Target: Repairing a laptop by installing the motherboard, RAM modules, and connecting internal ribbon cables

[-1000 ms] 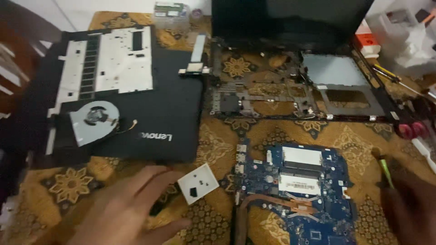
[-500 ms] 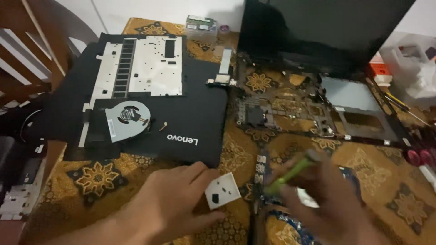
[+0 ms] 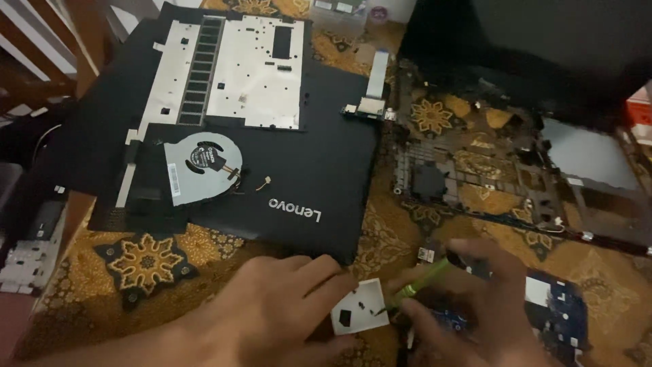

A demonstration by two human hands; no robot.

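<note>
Two bare hands seen from above at the lower edge; no gloves, no rings, no watch to be seen. Left hand (image 3: pixel 272 316) broad, with the forearm behind it bare, no sleeve reaching into view; fingers (image 3: pixel 319 272) long, nails short and plain. Right hand (image 3: pixel 475 306) also uncovered, knuckles rounded, a little blurred, so finer marks cannot be told; wrist cut off by the frame edge.

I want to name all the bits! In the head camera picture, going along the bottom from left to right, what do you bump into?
Left hand → small white card → green screwdriver, held in the right hand → blue circuit board.
</note>
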